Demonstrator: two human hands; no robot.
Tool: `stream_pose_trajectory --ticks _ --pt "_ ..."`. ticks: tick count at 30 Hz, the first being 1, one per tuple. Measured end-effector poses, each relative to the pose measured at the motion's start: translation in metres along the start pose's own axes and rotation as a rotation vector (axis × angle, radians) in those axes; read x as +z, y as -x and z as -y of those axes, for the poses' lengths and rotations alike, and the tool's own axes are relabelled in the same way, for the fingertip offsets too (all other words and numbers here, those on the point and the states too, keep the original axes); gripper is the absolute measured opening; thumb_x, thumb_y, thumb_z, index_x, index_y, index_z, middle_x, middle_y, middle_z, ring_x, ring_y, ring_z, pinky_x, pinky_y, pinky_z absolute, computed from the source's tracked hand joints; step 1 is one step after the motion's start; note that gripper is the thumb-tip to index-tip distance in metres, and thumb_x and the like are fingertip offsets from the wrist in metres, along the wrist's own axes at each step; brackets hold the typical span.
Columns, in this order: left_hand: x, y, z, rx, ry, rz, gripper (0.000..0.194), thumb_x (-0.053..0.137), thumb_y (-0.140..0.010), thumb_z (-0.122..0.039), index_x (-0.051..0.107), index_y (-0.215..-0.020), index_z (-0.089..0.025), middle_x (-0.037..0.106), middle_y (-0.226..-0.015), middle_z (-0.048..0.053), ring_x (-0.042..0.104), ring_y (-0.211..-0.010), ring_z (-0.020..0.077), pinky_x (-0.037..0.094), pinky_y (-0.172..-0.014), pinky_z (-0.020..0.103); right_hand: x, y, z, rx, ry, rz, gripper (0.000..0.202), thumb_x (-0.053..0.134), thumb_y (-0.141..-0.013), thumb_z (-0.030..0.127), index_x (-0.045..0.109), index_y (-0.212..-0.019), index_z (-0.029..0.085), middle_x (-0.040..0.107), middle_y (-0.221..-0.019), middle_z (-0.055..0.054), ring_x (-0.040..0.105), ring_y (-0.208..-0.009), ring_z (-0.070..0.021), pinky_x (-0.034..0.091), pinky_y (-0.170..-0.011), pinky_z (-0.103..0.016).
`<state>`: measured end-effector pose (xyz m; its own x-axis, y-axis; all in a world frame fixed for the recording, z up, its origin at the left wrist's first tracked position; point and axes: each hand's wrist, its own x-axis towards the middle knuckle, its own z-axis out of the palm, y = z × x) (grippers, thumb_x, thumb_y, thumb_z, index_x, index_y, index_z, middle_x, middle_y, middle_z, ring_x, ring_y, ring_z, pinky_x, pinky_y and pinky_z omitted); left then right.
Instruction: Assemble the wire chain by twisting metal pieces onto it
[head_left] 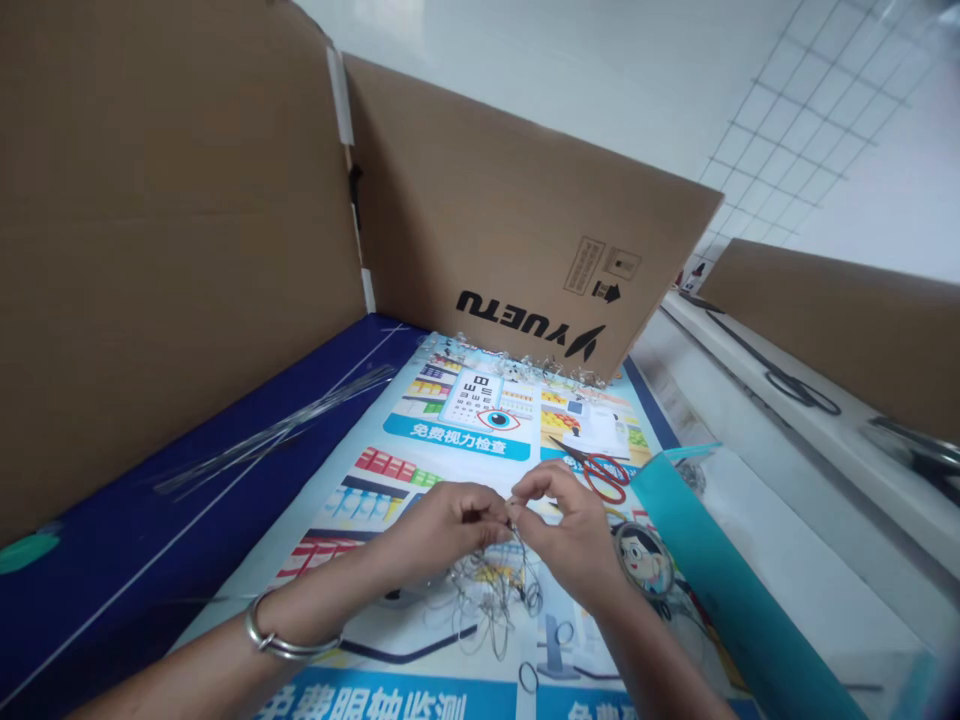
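My left hand (457,525), with a silver bangle on its wrist, has its thumb and fingers pinched together at the middle of the printed sheet (360,620). Close against its fingertips, my right hand (566,525) pinches too. Both hold the top of a tangle of thin wire (491,600), whose loops hang below the fingers. The exact spot between the fingertips is too small to make out. Red-handled scissors (606,478) lie just beyond my right hand. A round coil of wire (643,560) lies to its right.
Cardboard panels (487,200) stand at the left and back. Small clear pieces (540,372) line the back panel's foot. Long thin strips (277,430) lie on the blue surface at left. A teal panel (735,580) and a white ledge (847,430) with black cord are at right.
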<state>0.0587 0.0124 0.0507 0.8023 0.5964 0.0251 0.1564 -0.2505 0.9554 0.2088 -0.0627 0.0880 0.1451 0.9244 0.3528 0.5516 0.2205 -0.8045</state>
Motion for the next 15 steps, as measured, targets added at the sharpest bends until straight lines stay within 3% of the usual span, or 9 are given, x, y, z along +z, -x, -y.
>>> stream_pose_trajectory --ticks 9,15 --pt "0.005 -0.001 -0.007 0.18 -0.412 0.058 0.01 0.05 -0.082 -0.019 0.059 -0.079 -0.018 0.061 -0.074 -0.002 0.054 -0.065 0.0111 0.037 -0.061 0.02 -0.026 0.0 0.011 -0.113 -0.276 -0.146 0.011 0.061 -0.071 0.011 0.055 -0.07 0.02 0.056 -0.073 0.0 0.054 -0.074 -0.0143 0.044 -0.069 -0.03" --pt "0.011 -0.008 -0.018 0.286 -0.644 0.064 0.014 0.047 -0.084 -0.02 0.06 -0.081 -0.019 0.064 -0.077 0.001 0.059 -0.071 0.0152 0.04 -0.062 0.022 -0.031 0.004 0.018 -0.147 -0.268 -0.104 0.013 0.06 -0.07 0.008 0.056 -0.072 0.02 0.056 -0.075 0.001 0.053 -0.074 -0.0135 0.043 -0.071 -0.03"
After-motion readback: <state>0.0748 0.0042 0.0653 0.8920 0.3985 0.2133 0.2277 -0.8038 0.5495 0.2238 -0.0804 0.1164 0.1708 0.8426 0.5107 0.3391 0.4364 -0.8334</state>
